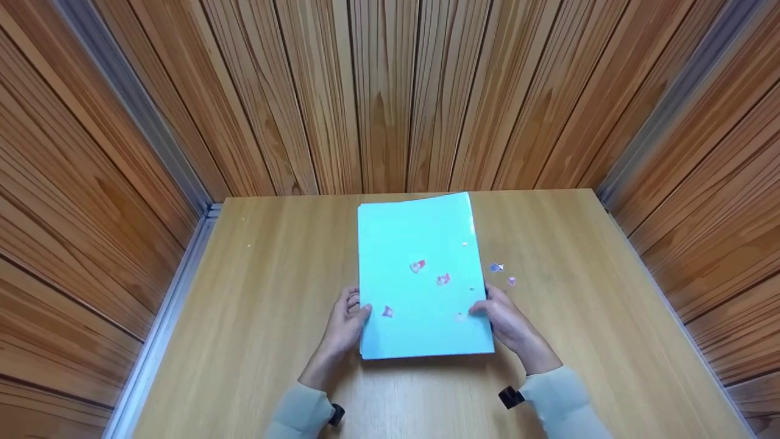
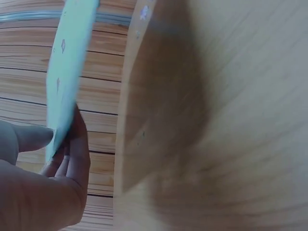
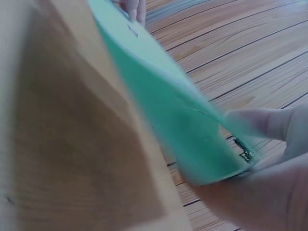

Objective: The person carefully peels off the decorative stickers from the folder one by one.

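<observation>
A turquoise folder (image 1: 420, 231) with several small stickers on its front is held up above the table, its shadow falling below. My left hand (image 1: 344, 323) grips the lower left edge, thumb in front and fingers behind. On the lower right edge my right hand (image 1: 510, 320) pinches the folder the same way. Among the stickers are a pinkish-red one (image 1: 417, 266) near the middle and a purple one (image 1: 387, 311) at lower left. In the right wrist view the layers of the folder (image 3: 168, 120) stand apart, with a dark printed mark (image 3: 244, 150) near the right hand.
Right of the folder, a few loose stickers (image 1: 512, 281) lie on the wooden table (image 1: 268, 274). Tiny pale specks (image 1: 248, 246) are at its left. Wood-plank walls (image 1: 384, 91) enclose the back and sides, with metal rails (image 1: 164, 317) along the side edges.
</observation>
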Motion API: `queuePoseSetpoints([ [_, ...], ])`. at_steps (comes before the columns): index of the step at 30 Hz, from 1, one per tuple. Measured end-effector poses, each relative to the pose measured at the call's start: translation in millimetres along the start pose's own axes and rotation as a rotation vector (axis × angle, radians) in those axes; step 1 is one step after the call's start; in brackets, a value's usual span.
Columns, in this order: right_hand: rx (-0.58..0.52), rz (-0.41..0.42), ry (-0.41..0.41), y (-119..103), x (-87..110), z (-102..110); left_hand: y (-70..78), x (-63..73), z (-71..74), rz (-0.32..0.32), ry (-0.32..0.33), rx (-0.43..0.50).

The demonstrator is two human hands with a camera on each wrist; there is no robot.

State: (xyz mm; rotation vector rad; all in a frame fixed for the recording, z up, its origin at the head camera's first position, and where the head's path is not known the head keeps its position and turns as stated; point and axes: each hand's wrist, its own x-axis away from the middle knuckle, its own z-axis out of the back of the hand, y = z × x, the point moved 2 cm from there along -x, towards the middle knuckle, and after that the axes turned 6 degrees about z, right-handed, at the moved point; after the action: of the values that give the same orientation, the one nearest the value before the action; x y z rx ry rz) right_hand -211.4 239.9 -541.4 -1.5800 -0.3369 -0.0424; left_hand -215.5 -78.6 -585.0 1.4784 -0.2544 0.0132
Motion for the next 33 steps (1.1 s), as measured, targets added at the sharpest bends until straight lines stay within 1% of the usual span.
queuePoseSetpoints([
  [2,0.062,-0.001,0.007,4,-3.0,0,-0.5,-0.8,0.4,0.003,0.006,-0.022],
  [6,0.171,-0.005,0.037,15,-9.4,2,-1.4,-2.1,0.5,0.036,0.007,-0.067],
  [11,0.316,-0.003,0.078,31,-15.5,3,-1.9,-6.2,1.4,0.039,-0.007,-0.112],
  [14,0.391,0.019,0.077,39,-18.1,3,-4.0,-11.1,1.8,0.032,-0.002,-0.164],
  [19,0.471,0.064,0.075,47,-22.5,1,-11.6,-18.8,0.3,0.055,0.028,-0.305],
  [23,0.491,0.078,0.088,51,-23.7,-2,-18.7,-23.6,-0.8,0.079,0.036,-0.379],
  [27,0.541,0.076,0.109,54,-25.0,-4,-24.6,-26.0,0.3,0.076,0.063,-0.446],
  [31,0.622,0.078,0.136,55,-26.9,-4,-27.2,-27.2,1.2,0.057,0.091,-0.548],
  [33,0.662,0.092,0.144,55,-27.9,-3,-27.1,-28.5,1.3,0.048,0.098,-0.597],
])
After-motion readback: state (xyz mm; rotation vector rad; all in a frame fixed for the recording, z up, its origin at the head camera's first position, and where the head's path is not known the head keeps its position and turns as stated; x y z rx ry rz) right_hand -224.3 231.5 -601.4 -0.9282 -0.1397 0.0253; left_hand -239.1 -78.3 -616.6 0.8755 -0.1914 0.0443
